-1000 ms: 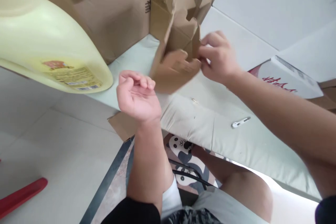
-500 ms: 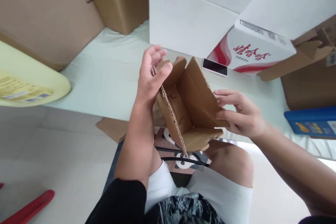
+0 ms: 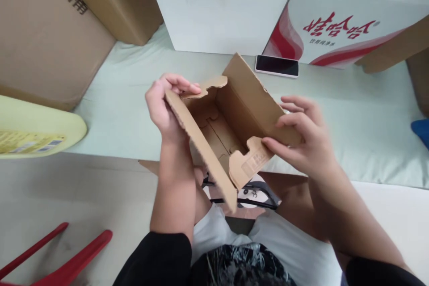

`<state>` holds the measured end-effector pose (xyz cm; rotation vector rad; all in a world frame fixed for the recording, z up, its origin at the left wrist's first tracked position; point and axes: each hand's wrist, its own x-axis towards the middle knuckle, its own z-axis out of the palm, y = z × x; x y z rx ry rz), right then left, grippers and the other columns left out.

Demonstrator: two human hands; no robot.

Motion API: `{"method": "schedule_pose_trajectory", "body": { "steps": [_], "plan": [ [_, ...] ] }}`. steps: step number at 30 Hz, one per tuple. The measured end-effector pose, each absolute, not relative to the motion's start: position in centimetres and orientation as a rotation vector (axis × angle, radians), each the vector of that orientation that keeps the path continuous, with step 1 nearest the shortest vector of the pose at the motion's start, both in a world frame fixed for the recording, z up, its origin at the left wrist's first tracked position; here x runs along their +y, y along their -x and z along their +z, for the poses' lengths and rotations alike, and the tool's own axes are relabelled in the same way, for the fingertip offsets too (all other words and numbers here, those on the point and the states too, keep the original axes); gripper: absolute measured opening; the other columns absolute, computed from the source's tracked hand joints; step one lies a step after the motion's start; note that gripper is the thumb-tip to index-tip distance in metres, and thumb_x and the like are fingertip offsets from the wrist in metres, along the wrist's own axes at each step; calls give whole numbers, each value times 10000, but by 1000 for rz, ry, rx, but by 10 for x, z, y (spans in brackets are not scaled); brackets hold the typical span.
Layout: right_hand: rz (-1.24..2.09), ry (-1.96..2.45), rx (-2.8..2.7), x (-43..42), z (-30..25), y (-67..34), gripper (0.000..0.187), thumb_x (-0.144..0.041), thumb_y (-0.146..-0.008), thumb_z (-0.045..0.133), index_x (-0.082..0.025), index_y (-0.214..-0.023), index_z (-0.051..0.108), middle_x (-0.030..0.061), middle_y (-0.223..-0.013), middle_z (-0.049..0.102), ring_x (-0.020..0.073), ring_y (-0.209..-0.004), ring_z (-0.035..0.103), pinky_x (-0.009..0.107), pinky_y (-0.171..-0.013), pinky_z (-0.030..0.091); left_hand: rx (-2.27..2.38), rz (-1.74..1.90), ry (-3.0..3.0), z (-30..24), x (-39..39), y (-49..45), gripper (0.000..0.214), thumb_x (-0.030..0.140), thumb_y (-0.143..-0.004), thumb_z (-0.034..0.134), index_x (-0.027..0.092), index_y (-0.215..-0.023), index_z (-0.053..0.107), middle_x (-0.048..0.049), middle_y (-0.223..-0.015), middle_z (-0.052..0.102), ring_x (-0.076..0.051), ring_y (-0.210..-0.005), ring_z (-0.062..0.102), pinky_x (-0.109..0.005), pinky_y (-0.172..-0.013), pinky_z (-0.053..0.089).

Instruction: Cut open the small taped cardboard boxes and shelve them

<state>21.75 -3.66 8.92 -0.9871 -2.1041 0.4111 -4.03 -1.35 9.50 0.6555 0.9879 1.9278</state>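
Note:
Between my two hands is a brown cardboard box (image 3: 239,107), tilted, its top flaps standing up and its inside facing me. The slotted bottom flaps show interlocked within it. My left hand (image 3: 167,103) grips the left flap, thumb hidden behind the cardboard and fingers reaching over to the far small flap. On the right, my right hand (image 3: 301,136) holds the right side, its thumb touching the near notched flap, which bears a printed label. Under the box, on my lap, lies a panda-patterned thing (image 3: 250,196) with black straps, partly covered.
A phone (image 3: 276,66) lies on the pale green cloth (image 3: 117,94) beyond the box. Behind stand a white box (image 3: 217,9), a red-and-white carton (image 3: 335,27) and brown cartons (image 3: 130,4). A yellow container (image 3: 40,127) is at left; red bars (image 3: 77,257) are below it.
The box has turned and its flaps have swung outward. My left hand has moved left and now wraps the left flap; my right thumb has come onto the near flap. The view has shifted.

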Motion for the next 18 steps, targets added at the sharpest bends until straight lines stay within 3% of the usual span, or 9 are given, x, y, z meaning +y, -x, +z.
{"method": "schedule_pose_trajectory", "body": {
  "steps": [3, 5, 7, 11, 14, 18],
  "plan": [
    [392, 1016, -2050, -24, 92, -212, 163, -269, -852, 759, -293, -920, 613, 108, -1319, 590, 353, -1226, 643, 646, -1087, 547, 927, 1973, -758, 88, -13, 31, 694, 391, -1068, 165, 162, -699, 707, -129, -699, 703, -247, -759, 693, -409, -892, 539],
    [408, 1043, -2059, -20, 92, -210, 167, -241, -865, 729, -312, -978, 629, 96, -1271, 632, 341, -1187, 661, 611, -1059, 571, 912, 1975, -882, 83, -13, 27, 482, 285, -1014, 319, 170, -809, 740, -112, -779, 724, -241, -837, 693, -385, -917, 530],
    [457, 1021, -2070, -20, 89, -206, 288, -225, -881, 698, -339, -1133, 616, 81, -1231, 671, 312, -1131, 686, 557, -999, 612, 952, 1957, -996, 78, -11, 24, 296, 166, -916, 463, 189, -874, 756, -79, -806, 724, -218, -870, 676, -340, -897, 524],
    [566, 941, -2029, -25, 83, -197, 479, -181, -903, 635, -332, -1345, 530, 62, -1241, 710, 250, -1051, 716, 457, -921, 651, 1155, 1978, -1002, 72, -7, 26, 264, 48, -859, 546, 210, -857, 755, -6, -629, 612, -165, -679, 593, -284, -734, 485],
    [616, 940, -2047, -24, 81, -196, 438, -186, -914, 611, -331, -1326, 576, 54, -1239, 731, 249, -1048, 719, 456, -938, 640, 1206, 2027, -941, 76, -7, 31, 379, -57, -863, 472, 202, -823, 746, 23, -550, 544, -122, -580, 520, -254, -674, 433],
    [661, 970, -2012, -19, 81, -206, 413, -220, -940, 604, -336, -1336, 608, 57, -1294, 728, 271, -1127, 709, 482, -1004, 606, 1273, 2073, -752, 87, -7, 35, 692, -8, -1010, 150, 189, -532, 610, -10, -421, 395, -119, -457, 455, -276, -568, 344]
  ]
}}
